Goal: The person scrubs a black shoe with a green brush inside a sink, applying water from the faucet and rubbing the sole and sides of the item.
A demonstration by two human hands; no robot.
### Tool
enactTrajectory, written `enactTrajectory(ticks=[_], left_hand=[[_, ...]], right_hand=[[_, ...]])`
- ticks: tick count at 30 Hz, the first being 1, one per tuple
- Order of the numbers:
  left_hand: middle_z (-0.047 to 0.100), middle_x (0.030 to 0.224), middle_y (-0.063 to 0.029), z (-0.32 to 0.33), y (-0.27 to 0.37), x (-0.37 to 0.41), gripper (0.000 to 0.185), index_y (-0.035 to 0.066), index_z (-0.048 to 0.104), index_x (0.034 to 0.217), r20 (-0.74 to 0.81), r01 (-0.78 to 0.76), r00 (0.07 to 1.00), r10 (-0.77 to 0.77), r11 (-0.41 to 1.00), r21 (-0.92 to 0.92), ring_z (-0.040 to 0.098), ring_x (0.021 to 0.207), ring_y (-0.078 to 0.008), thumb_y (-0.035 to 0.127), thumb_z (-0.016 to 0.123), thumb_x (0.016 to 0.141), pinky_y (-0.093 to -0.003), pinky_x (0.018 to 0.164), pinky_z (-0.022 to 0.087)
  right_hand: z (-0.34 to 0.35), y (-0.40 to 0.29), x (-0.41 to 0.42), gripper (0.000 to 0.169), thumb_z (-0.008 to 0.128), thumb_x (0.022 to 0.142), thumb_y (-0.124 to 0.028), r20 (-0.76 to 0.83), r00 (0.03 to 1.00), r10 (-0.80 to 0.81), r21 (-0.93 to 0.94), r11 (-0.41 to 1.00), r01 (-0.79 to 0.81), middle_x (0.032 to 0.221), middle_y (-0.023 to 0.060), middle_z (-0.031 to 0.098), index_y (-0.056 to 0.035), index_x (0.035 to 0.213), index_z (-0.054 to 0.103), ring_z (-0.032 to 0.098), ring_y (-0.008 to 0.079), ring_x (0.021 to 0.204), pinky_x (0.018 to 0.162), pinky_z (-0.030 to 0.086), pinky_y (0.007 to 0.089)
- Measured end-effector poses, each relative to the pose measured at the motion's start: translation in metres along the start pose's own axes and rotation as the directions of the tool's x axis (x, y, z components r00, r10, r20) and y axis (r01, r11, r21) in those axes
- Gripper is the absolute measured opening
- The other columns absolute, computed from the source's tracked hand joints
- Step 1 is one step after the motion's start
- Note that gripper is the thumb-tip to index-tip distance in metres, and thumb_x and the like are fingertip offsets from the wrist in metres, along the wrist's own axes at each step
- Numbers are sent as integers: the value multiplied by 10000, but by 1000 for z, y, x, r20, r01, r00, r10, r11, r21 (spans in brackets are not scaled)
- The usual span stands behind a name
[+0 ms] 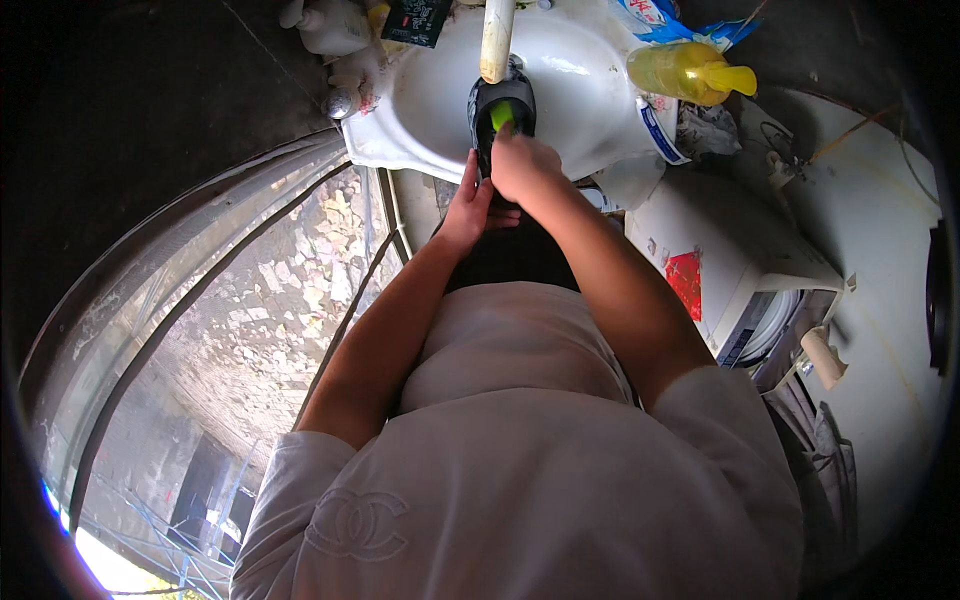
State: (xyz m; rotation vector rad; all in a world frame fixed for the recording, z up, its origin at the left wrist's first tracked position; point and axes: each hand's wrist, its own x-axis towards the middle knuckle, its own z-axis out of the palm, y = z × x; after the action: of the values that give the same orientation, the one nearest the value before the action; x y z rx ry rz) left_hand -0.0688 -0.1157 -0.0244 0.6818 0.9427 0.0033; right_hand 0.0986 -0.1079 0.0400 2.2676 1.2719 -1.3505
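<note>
A black slipper (514, 91) lies lengthwise over the front of the white ceramic washbasin (431, 90), its strap end towards the drain. Whitish streaks, perhaps suds, show along its side. My left hand (469, 208) supports the near end from below and from the left, fingers partly hidden under it. In my right hand (523, 163) is a bright green brush (501, 114), pressed against the slipper's inside near the strap. The brush's bristles are hidden. Just above the slipper's far end hangs the off-white spout (496, 45).
On the right rim stand a yellow pump bottle (679, 73), a blue-and-white tube (661, 133) and a blue packet (654, 19). A white pump bottle (330, 28) and a metal knob (341, 103) are at left. A white cabinet (712, 225) flanks my right arm; a window screen (247, 300) my left.
</note>
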Motion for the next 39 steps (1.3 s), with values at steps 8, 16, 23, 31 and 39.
enactTrajectory(ticks=[8, 16, 23, 31, 39], left_hand=[[606, 1306, -166, 3, 0, -1, 752, 283, -137, 1672, -47, -8, 999, 5, 998, -69, 741, 873, -277, 259, 399, 1145, -420, 808, 664], [630, 1242, -135, 0, -5, 6, 773, 276, -117, 1677, -54, 10, 998, -14, 998, -70, 736, 858, -263, 241, 436, 1139, -416, 799, 664], [575, 1408, -171, 1, 8, -4, 746, 234, -37, 1691, -18, 61, 998, -60, 998, 13, 747, 938, -311, 246, 459, 1134, -418, 795, 663], [570, 1443, -138, -10, 17, -3, 819, 163, 18, 1688, 71, 94, 993, -94, 996, 13, 700, 1124, -287, 94, 562, 1079, -435, 931, 638], [586, 1377, -153, -11, 6, 4, 774, 267, -51, 1691, -11, 69, 997, -70, 995, -65, 704, 1066, -265, 207, 474, 1125, -440, 877, 647]], right_hand=[[23, -11, 9, 643, 496, 1034, -195, -2, 979, 204, 30, 979, -204, 1277, 230, 714, 13, 1609, 298, 731, 349, 1140, 937, 590, 454], [10, -13, 9, 529, 575, 987, -187, -27, 979, 203, 43, 978, -202, 1226, 250, 725, 72, 1443, 500, 723, 373, 1130, 938, 584, 478], [2, 6, 37, 615, 435, 1059, -223, 32, 996, 87, 293, 952, -93, 780, 166, 742, 19, 1603, 285, 733, 320, 658, 696, 620, 429], [13, 4, 11, 664, 453, 998, -160, -96, 994, -49, 75, 996, 56, 825, 210, 747, 15, 1616, 283, 723, 318, 616, 617, 602, 442], [-11, -1, -106, 628, 556, 953, -178, 150, 981, -126, -6, 992, 128, 1059, 250, 748, 71, 1517, 432, 737, 401, 1009, 888, 585, 499]])
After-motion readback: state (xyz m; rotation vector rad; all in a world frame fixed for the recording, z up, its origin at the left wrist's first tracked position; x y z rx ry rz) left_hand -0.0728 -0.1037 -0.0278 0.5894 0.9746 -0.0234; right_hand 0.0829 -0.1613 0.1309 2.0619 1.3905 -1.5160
